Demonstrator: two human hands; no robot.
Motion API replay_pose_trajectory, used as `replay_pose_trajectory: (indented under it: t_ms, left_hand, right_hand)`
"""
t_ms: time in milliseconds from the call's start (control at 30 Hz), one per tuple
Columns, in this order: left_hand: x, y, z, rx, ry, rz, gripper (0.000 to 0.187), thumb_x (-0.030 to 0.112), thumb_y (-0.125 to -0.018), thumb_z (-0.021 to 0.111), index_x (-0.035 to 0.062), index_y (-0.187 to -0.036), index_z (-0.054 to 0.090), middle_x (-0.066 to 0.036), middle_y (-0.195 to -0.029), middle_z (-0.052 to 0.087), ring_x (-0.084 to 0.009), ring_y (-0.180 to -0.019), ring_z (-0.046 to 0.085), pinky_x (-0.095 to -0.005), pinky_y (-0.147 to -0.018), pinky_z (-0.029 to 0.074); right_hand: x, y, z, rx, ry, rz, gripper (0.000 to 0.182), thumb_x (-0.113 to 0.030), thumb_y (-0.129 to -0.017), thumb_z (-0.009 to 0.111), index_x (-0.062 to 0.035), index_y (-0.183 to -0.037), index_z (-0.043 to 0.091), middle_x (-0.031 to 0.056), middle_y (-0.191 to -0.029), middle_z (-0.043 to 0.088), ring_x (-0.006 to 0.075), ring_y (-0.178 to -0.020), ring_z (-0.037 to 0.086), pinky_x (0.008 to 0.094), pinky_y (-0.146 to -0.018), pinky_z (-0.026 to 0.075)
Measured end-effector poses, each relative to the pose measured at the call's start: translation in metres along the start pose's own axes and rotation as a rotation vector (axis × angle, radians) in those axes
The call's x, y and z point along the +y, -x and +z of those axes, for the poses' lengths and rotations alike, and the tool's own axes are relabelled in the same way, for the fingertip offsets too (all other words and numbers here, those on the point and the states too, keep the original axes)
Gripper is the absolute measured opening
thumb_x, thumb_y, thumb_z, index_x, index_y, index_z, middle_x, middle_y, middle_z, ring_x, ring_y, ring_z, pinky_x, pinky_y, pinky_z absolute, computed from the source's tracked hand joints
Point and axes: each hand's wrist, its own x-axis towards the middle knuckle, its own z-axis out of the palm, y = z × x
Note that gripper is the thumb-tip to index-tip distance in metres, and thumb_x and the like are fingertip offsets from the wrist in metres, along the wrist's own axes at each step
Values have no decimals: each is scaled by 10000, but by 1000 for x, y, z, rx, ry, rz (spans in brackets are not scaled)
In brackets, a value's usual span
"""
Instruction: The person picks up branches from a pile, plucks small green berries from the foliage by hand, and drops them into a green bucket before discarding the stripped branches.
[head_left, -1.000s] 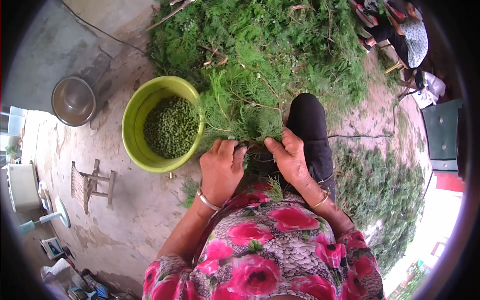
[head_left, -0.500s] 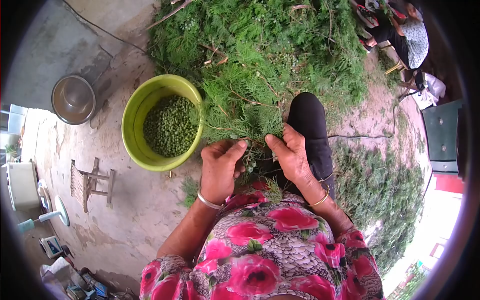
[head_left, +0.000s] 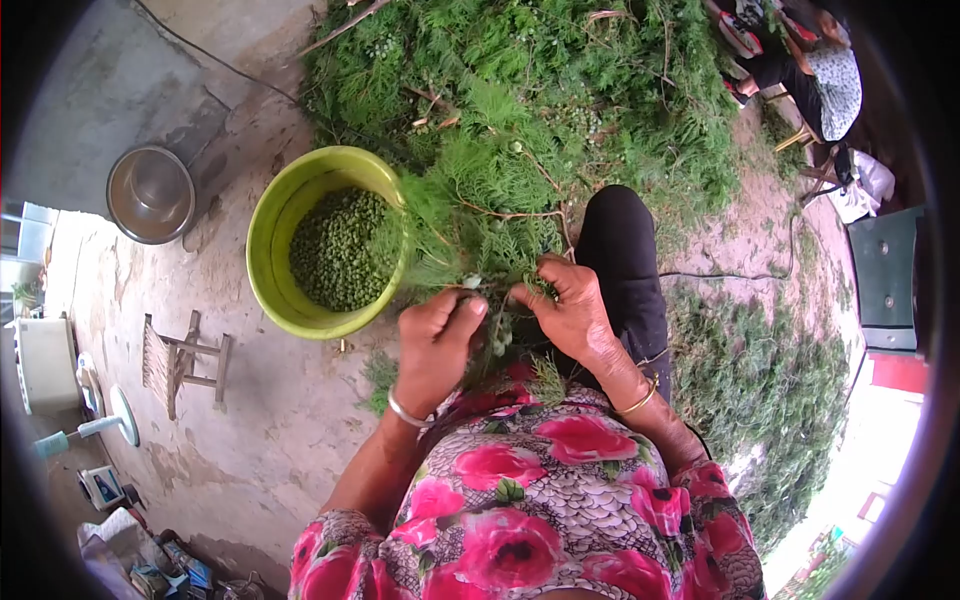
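A leafy evergreen branch (head_left: 500, 205) with feathery green sprays lies across my lap, between both hands. My left hand (head_left: 440, 330) is closed on a part of it, thumb pressed against the bent fingers. Pale green cones (head_left: 472, 283) show just above that thumb. Close by on the right, my right hand (head_left: 568, 308) pinches a small green sprig of the branch, its fingers curled. To the left stands a yellow-green bucket (head_left: 262, 250), part filled with small round green cones (head_left: 342, 250). Some of the branch's tips hang over the bucket's right rim.
A big heap of cut evergreen branches (head_left: 600, 90) lies ahead, and more greenery (head_left: 760, 400) spreads at right. Left are a metal basin (head_left: 150, 195) and a small wooden stool (head_left: 185, 362). Another person (head_left: 830, 85) sits at the far right. A cable (head_left: 720, 273) crosses the ground.
My left hand has turned slightly, its fingers more upright. My right hand has shifted a little and its fingers have curled around a sprig. The branch's left sprays are blurred by movement.
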Motion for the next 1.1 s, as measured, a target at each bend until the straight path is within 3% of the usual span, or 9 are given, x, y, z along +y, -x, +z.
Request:
replay_pose_trajectory:
  t_ms: [200, 333, 400, 533, 700, 767, 1000, 1067, 1100]
  left_hand:
    - [31, 12, -38, -70, 586, -253, 199, 8, -787, 582, -81, -963, 608, -136, -761, 635, -113, -493, 517, -234, -412, 379]
    - [38, 13, -24, 3, 181, -140, 165, 3, -774, 646, -55, -928, 628, -83, -749, 637, -105, -494, 509, -222, -432, 383]
    - [20, -1, -7, 268, -271, 396, 152, 76, -793, 688, -31, -889, 639, -62, -691, 618, -89, -503, 499, -236, -459, 387]
    - [9, -13, -3, 164, -774, 404, 211, 171, -780, 695, 34, -713, 550, -142, -652, 584, -329, -539, 559, -394, -479, 412]
    - [3, -15, -3, 190, -716, 408, 256, 204, -785, 684, 51, -675, 511, -128, -607, 557, -329, -540, 562, -418, -482, 406]
    - [8, -14, -5, 116, -615, 240, 244, 199, -788, 682, 45, -687, 523, -139, -580, 553, -338, -532, 558, -418, -483, 404]
    - [-6, -20, -12, 183, -459, 350, 225, 180, -807, 661, 21, -700, 543, -104, -516, 523, -270, -385, 421, -357, -430, 365]
    - [11, -18, -27, 150, 220, -187, 183, 137, -836, 636, -7, -737, 582, -23, -507, 446, -93, -425, 388, -294, -403, 314]
    - [3, -20, -38, 111, 509, -206, 125, 125, -845, 601, 0, -843, 594, -18, -598, 512, -84, -482, 409, -272, -425, 341]
  right_hand:
    - [7, -2, -6, -24, -74, 185, 279, -125, -727, 752, 18, -728, 512, 149, -601, 462, 266, -583, 415, 349, -546, 381]
    - [7, 0, 0, 2, -94, 199, 265, -128, -735, 748, 10, -729, 521, 147, -623, 472, 253, -580, 412, 337, -552, 378]
    - [4, 1, 0, 14, -75, 165, 250, -118, -737, 743, 7, -730, 527, 147, -631, 483, 254, -579, 419, 336, -553, 379]
    - [2, 2, 5, -23, -79, 100, 201, -60, -734, 727, 14, -767, 542, 149, -694, 535, 283, -620, 494, 352, -582, 416]
    - [1, 2, 6, -2, -67, 42, 159, -29, -741, 704, 18, -856, 605, 140, -770, 610, 261, -692, 596, 319, -645, 452]
    - [4, 3, 7, -12, -22, 47, 155, -24, -741, 702, 17, -854, 603, 138, -756, 604, 279, -698, 595, 320, -649, 452]
    - [3, -1, 7, -14, -57, 14, 142, -38, -750, 706, 16, -827, 600, 133, -707, 578, 252, -636, 568, 312, -624, 443]
    - [-6, -2, -1, -39, -96, 119, 217, -57, -747, 722, 29, -740, 524, 136, -652, 512, 219, -595, 488, 324, -585, 423]
    - [-5, -1, -2, -38, -95, 121, 217, -57, -747, 722, 29, -740, 524, 136, -652, 512, 219, -595, 488, 324, -585, 423]
